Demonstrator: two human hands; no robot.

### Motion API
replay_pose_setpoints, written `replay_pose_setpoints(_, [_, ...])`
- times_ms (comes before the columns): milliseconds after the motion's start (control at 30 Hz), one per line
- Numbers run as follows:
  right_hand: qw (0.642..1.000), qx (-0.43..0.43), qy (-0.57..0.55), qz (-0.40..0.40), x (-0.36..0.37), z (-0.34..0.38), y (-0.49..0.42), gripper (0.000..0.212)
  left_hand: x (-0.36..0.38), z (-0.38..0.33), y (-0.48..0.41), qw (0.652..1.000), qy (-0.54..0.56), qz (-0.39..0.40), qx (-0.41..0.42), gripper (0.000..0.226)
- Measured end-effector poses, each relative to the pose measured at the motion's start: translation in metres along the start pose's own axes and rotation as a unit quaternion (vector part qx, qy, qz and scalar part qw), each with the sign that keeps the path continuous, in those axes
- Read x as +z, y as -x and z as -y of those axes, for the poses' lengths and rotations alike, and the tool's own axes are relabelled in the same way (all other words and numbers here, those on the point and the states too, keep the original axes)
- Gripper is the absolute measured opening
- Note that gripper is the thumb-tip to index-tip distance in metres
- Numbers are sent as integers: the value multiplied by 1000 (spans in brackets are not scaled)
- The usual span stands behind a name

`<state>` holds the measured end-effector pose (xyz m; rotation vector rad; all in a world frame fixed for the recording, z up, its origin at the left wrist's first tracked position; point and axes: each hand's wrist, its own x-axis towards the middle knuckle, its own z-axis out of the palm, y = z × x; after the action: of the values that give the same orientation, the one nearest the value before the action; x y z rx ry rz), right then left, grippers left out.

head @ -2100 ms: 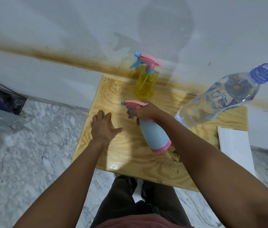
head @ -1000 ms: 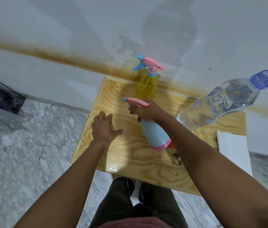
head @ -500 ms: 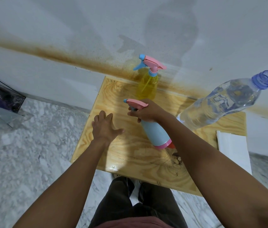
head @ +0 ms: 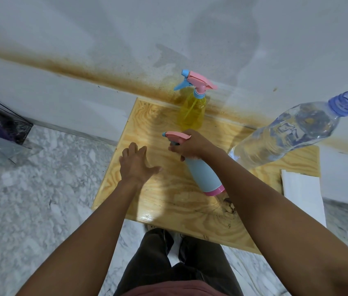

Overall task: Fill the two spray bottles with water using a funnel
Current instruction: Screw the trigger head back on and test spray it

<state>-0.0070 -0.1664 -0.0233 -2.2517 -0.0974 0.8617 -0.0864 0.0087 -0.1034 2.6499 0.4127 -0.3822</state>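
Note:
A light blue spray bottle [head: 204, 176] with a pink base and pink trigger head stands on the small wooden table [head: 160, 201]. My right hand [head: 192, 145] is shut around its neck, just under the trigger head. My left hand [head: 135, 164] hovers flat and open over the table to the bottle's left, holding nothing. A yellow spray bottle [head: 192, 113] with a pink and blue trigger head stands at the table's back edge near the wall. A large clear water bottle [head: 284, 135] with an uncapped blue neck stands at the right. No funnel is in view.
A white flat object [head: 301, 197] lies over the table's right edge. The stained white wall [head: 104, 50] rises right behind the table. Grey marble floor [head: 30, 199] surrounds it, with a dark box [head: 0, 122] at far left. My legs are below the table's front edge.
Almost nothing has moved. My right hand stays on the blue spray bottle's neck and my left hand stays open beside it; the view shifted slightly.

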Motion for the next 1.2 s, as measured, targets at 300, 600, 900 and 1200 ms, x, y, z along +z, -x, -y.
replay_pose_setpoints(300, [999,-21,-29,-8,-3,1,4,21,1,1,-1,1000,7,-3,1,87])
replay_pose_setpoints(600, [1000,-15,15,20,-3,0,4,24,1,0,0,1000,3,-2,-3,86])
replay_pose_setpoints(900, [992,-66,-66,80,-13,-1,19,29,0,-1,-1,1000,-9,-2,-4,86])
replay_pose_setpoints(1200, [996,-26,-46,75,-17,-6,17,18,-1,-1,0,1000,-1,-2,-3,84])
